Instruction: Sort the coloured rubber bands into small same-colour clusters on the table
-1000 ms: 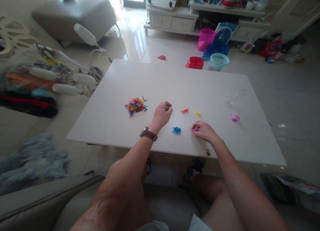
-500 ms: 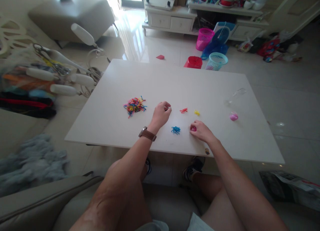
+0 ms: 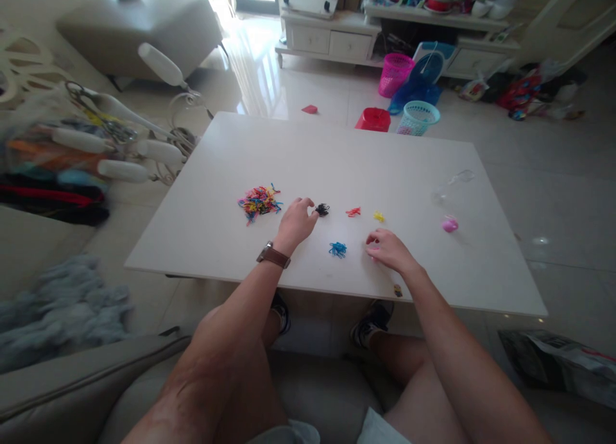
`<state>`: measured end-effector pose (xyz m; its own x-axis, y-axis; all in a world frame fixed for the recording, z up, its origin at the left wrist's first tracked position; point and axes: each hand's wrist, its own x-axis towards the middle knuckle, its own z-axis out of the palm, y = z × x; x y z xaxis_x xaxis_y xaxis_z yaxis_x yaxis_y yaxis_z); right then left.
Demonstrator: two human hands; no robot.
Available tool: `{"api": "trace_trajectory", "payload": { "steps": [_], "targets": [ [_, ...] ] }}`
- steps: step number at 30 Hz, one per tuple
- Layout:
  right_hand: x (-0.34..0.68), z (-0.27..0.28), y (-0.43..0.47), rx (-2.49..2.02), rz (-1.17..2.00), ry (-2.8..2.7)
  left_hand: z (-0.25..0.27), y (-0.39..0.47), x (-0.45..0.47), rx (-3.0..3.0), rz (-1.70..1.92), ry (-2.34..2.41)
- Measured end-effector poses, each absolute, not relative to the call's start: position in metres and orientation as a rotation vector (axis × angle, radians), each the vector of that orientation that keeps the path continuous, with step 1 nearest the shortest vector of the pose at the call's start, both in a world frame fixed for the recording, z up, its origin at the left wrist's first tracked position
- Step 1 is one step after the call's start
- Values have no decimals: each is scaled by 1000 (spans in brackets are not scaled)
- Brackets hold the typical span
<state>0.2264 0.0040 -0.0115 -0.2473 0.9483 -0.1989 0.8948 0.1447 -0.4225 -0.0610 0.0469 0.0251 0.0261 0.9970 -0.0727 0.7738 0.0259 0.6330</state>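
My left hand, with a brown-strapped watch on its wrist, is just left of a small pile of black elastic bands. Its thumb and fingers are apart with nothing between them. My right hand hovers low over the table, fingers loosely curled but apart; a bit of pink, probably pink bands, shows beneath it, partly hidden. Between the hands lies a pile of blue bands. Farther back are red bands and yellow bands. A mixed multicoloured heap of bands lies left of my left hand.
The white table carries a pink round object and a clear transparent item on the right. A small dark sticker is near the front edge. Beyond the table stand a red bin and a light-blue basket.
My left hand has drawn back to the left and opened, uncovering the black pile. My right hand's fingers have loosened, and the pink now shows lower, beneath them.
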Motion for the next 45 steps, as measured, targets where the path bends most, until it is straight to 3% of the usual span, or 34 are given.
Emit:
{"api": "trace_trajectory", "payload": {
  "steps": [8, 13, 24, 32, 45],
  "targets": [
    [232, -6, 7, -1803, 646, -2230, 0, 38, -133, 1570, -101, 2215],
    [233, -2, 7, -1791, 639, -2221, -22, 36, -164, 1501, -202, 2231],
    [227, -3, 9, -1819, 664, -2234, -1, 51, -189, 1498, 135, 2249],
    [228, -6, 8, -1827, 688, -2253, 27, 47, -208, 1074, 774, 2165],
    [222, 2, 6, -1784, 708, -2245, 20, 56, -169, 900, 1112, 1752]
  ]
}}
